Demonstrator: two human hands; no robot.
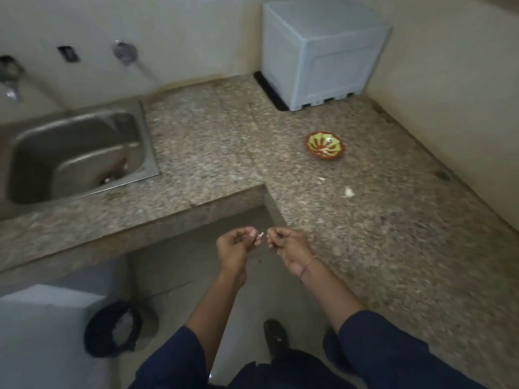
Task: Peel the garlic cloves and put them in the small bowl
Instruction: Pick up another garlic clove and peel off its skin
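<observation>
Both hands work just off the worktop's (213, 153) inner corner, over the floor, probably so skin falls clear. The left hand (235, 246) pinches a pale garlic clove (260, 234). The right hand (287, 246) curls beside it; whether it grips, I cannot tell. The small bowl (325, 144) sits well apart, nearer the back right corner, with a white scrap (348, 192) lying between.

Over the floor, just off the inner corner of the speckled granite surface (365, 234), the left hand (234, 248) pinches a small pale garlic clove (260, 235) at its fingertips. The right hand (286, 245) is just beside it with its fingers curled; whether it holds anything cannot be told. On the surface lie a small green-and-brown painted bowl (314, 140) and, nearer the hands, a white garlic piece (348, 192). A stainless steel sink (84, 130) is set into the surface at left.
</observation>
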